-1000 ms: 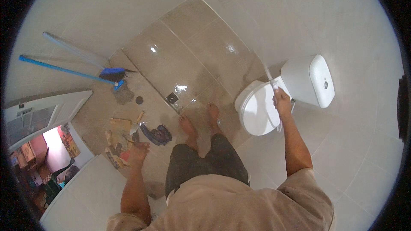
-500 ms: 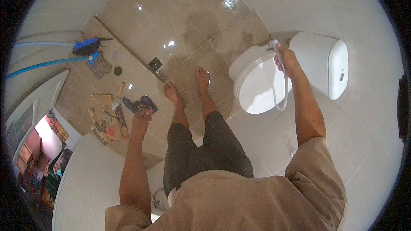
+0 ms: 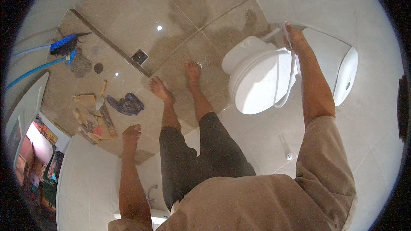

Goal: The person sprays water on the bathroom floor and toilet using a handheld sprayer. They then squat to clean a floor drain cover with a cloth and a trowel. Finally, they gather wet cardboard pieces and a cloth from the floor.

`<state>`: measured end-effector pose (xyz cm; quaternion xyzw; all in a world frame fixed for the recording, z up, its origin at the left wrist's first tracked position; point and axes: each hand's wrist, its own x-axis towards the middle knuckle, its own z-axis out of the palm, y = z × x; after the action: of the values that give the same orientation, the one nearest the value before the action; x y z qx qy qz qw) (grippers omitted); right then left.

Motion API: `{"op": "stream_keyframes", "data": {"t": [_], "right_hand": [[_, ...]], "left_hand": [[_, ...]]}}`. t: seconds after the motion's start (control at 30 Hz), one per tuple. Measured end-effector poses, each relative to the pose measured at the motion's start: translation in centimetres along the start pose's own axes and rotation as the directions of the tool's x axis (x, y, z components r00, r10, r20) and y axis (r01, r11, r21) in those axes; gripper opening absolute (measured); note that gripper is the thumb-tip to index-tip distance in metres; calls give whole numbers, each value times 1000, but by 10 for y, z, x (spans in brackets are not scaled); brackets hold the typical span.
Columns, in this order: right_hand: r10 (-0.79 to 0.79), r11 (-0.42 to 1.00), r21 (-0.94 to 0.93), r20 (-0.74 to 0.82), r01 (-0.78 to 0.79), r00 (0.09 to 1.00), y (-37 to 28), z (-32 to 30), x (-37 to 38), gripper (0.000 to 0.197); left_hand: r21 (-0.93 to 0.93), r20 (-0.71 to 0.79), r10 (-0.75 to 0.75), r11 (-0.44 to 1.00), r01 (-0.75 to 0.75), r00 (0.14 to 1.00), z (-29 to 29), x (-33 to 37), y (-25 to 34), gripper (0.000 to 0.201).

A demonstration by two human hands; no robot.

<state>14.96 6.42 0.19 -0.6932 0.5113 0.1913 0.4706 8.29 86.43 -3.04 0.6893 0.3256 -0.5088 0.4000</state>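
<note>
Right hand (image 3: 296, 38) grip clamped round white sprayer (image 3: 286, 28), likely light, stiff, slippery if wet, best held by handle; left hand (image 3: 131, 136) grip can't tell.

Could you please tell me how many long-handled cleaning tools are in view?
2: the blue-headed broom at the left, and the grey string mop right beside it, slightly lower in the picture.

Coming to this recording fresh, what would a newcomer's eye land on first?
Probably the glossy white toilet with its lid down, right of centre, where the person's bare right hand grips a white handheld sprayer trailing a pale hose. Next, the blue-headed broom and blue-handled grey mop at upper left, with a wooden-handled trowel lying lower down.
</note>
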Motion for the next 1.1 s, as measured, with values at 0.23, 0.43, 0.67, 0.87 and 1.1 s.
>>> {"op": "stream_keyframes", "data": {"t": [0.23, 0.43, 0.67, 0.87, 1.1], "right_hand": [[318, 941, -168, 157, -292, 935, 7, 22, 16, 47], [426, 875, -381, 310, -300, 850, 1, 67, 13, 46], [442, 843, -475, 343, -253, 829, 12, 115, -13, 48], [438, 803, -579, 410, -142, 800, 41, 164, -9, 50], [219, 966, -236, 517, -108, 828, 58, 244, -57, 46]], "left_hand": [[76, 60, 74, 994, -78, 995, 24, 19, 20, 37], [51, 52, 65, 996, -68, 996, 57, 29, 38, 32], [94, 52, 50, 994, -55, 997, 71, 40, 22, 30], [116, 86, 28, 993, -38, 996, 88, 49, 17, 30], [-80, 84, -4, 997, 11, 996, 113, 59, 9, 31]]}}
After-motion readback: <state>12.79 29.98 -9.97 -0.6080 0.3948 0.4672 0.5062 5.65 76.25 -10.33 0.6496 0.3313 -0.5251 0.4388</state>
